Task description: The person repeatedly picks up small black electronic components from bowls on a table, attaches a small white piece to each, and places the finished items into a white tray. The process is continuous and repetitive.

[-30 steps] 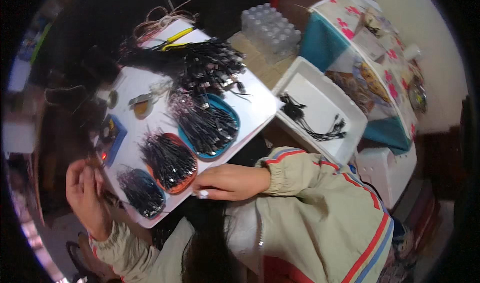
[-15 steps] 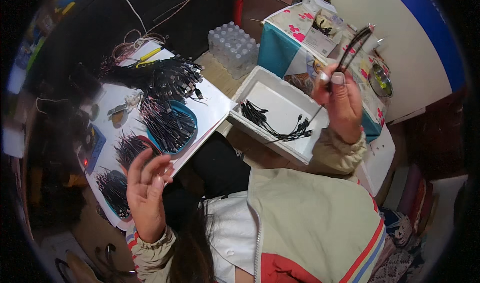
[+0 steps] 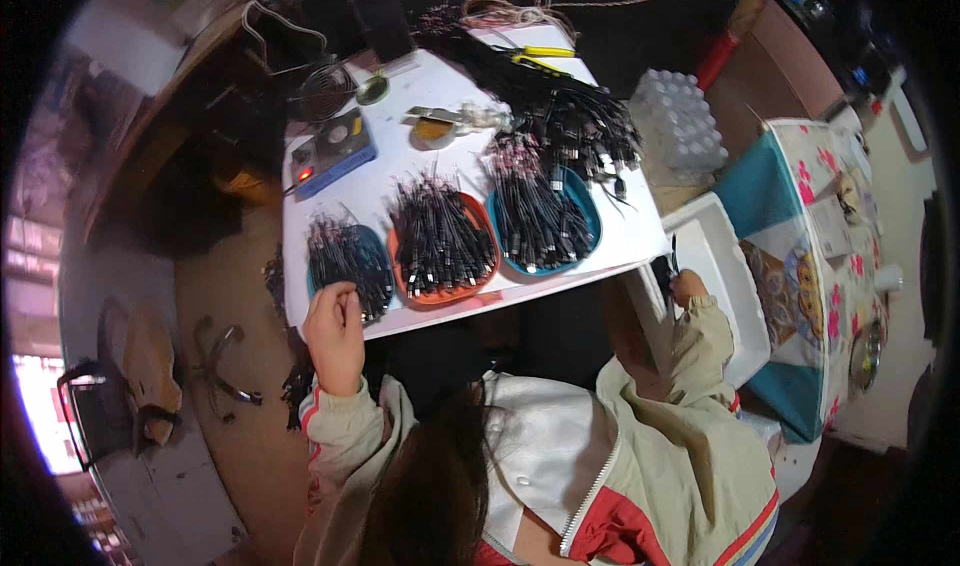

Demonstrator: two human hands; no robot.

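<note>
My left hand (image 3: 336, 334) is at the near edge of the left blue basket (image 3: 377, 238), its fingers curled together against the black cables (image 3: 345, 266); what they grip, if anything, is hidden. To its right stand an orange basket (image 3: 432, 299) and another blue basket (image 3: 592, 206), both packed with short black cables with metal plugs. My right hand (image 3: 688, 287) is low over the left side of the white foam box (image 3: 745, 336), fingers closed. Dark cable strands (image 3: 674, 253) stick up from it.
A large heap of black cables (image 3: 575, 116) with a yellow-handled tool (image 3: 545, 53) lies at the table's back. A blue box with a red light (image 3: 335, 154) sits at the left. Wrapped bottles (image 3: 680, 126) and a cloth-covered table (image 3: 800, 196) stand right.
The view has turned left. My right hand has come down from the raised position, with black cables, to the foam box. My left hand has moved from mid-air to the left basket.
</note>
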